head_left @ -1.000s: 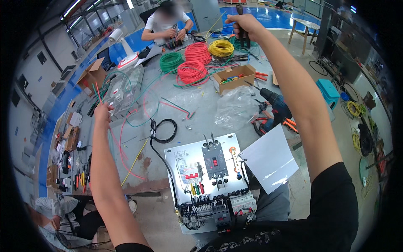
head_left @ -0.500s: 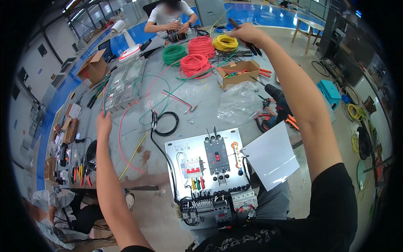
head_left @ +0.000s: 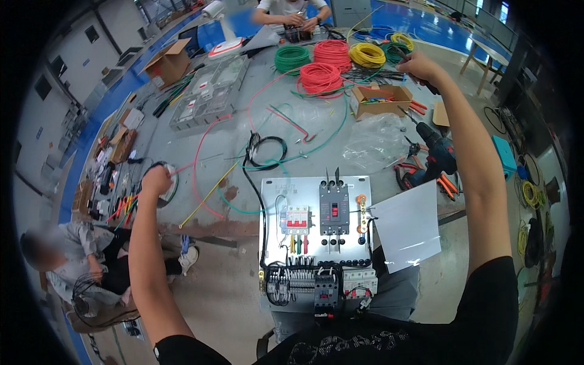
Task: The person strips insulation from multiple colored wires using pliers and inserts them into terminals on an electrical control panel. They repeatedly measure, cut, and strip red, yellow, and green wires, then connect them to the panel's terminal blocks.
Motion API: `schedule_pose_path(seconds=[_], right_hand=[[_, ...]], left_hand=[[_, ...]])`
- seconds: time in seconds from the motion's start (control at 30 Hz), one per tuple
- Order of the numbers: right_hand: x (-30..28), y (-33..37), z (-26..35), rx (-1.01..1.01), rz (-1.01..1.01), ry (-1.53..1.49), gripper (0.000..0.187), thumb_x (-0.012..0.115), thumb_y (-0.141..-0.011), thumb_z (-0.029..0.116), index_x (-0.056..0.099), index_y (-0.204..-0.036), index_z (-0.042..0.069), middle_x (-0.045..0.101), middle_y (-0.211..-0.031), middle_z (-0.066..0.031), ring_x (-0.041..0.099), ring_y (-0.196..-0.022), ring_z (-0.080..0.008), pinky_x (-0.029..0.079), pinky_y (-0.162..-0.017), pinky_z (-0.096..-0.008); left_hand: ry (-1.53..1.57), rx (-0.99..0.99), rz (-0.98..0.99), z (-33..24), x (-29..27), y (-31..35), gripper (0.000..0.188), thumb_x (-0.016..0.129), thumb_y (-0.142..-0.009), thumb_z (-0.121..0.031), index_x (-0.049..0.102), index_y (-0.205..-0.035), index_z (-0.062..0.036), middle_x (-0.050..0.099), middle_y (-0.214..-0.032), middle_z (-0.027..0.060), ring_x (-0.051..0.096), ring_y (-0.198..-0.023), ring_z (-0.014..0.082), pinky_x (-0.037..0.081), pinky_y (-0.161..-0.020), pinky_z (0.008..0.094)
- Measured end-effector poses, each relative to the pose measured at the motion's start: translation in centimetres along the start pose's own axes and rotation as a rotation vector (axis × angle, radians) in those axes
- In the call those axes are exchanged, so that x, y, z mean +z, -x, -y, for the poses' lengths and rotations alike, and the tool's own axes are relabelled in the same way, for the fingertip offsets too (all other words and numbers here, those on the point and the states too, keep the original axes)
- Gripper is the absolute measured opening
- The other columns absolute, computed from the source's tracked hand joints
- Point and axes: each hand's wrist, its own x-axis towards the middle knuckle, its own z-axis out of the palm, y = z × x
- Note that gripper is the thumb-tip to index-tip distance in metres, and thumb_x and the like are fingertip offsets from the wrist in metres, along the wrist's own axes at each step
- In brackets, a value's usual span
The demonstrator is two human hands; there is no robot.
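My left hand (head_left: 157,181) is closed over the table's left front corner, pinching thin wires; a red wire (head_left: 184,166) runs from it, and red and green strands hang below. Out at the far right, my right hand (head_left: 424,66) is wrapped around a dark hand tool (head_left: 433,89) that looks like pliers, its jaws too small to make out. In front of my body, a metal mounting panel (head_left: 286,191) leans, carrying a large grey breaker (head_left: 334,210), a smaller breaker with red levers (head_left: 297,220), a terminal strip (head_left: 295,286) and a black contactor (head_left: 326,293). A white sheet (head_left: 409,228) stands beside it.
Green (head_left: 292,59), red (head_left: 320,79) and yellow wire coils (head_left: 367,55) lie at the back, near a cardboard box (head_left: 380,103). A cordless drill (head_left: 437,149) rests at right, a compartment tray (head_left: 210,94) at left. One person (head_left: 292,17) works opposite; another (head_left: 79,261) sits lower left.
Both hands have moved outward and nearer to me, the left toward the table's front corner, the right away from the coils. The green wire now lies in a wider arc. The view has shifted left.
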Motion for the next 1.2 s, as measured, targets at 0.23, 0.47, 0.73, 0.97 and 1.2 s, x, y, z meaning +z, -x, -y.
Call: schedule_pose_path(seconds=[0.23,0.47,0.73,0.97,1.2], right_hand=[[1.3,5.7,4.5,-0.301,0.015,0.115,0.036,0.070,-0.092,0.033,0.072,-0.114,0.004,0.059,-0.068,-0.0005,0.053,-0.054,-0.0099,0.040,-0.048,-0.0260],[1.7,17.5,10.2,-0.288,0.214,-0.066,0.031,0.073,-0.087,0.031,0.076,-0.098,0.003,0.067,-0.073,-0.0025,0.059,-0.065,-0.0139,0.048,-0.062,-0.0317],[0.9,20.2,5.1,-0.403,0.190,-0.047,0.041,0.068,-0.095,0.035,0.071,-0.121,0.003,0.065,-0.082,-0.0047,0.058,-0.072,-0.0105,0.044,-0.064,-0.0267],[-1.3,19.8,3.5,-0.355,0.110,-0.142,0.035,0.070,-0.094,0.031,0.073,-0.111,0.002,0.067,-0.084,-0.0032,0.059,-0.075,-0.0092,0.045,-0.067,-0.0236],[-3.1,12.2,7.7,-0.439,-0.168,0.156,0.038,0.067,-0.091,0.038,0.073,-0.100,0.002,0.066,-0.074,-0.0071,0.060,-0.063,-0.0159,0.048,-0.059,-0.0329]], left_hand=[[0.791,0.034,-0.244,-3.5,-2.3,4.7,0.047,0.065,-0.096,-0.041,0.066,-0.085,0.0042,0.059,-0.067,0.0055,0.053,-0.066,0.0128,0.043,-0.061,0.0333],[0.992,0.000,0.063,-13.2,7.7,23.6,0.043,0.067,-0.098,-0.039,0.065,-0.078,-0.0014,0.048,-0.065,-0.0055,0.042,-0.064,0.0057,0.036,-0.057,0.0274],[1.436,-0.358,0.565,-17.0,16.2,36.3,0.046,0.056,-0.102,-0.048,0.064,-0.078,-0.0103,0.051,-0.059,-0.0057,0.038,-0.046,0.0043,0.028,-0.043,0.0243],[1.541,-0.467,0.516,-18.7,15.6,36.8,0.043,0.055,-0.102,-0.045,0.064,-0.077,-0.0114,0.048,-0.056,-0.0050,0.038,-0.042,0.0068,0.026,-0.039,0.0262],[1.466,-0.531,0.539,-17.7,14.5,37.2,0.043,0.055,-0.102,-0.042,0.064,-0.076,-0.0094,0.052,-0.057,-0.0022,0.043,-0.044,0.0084,0.031,-0.041,0.0275]])
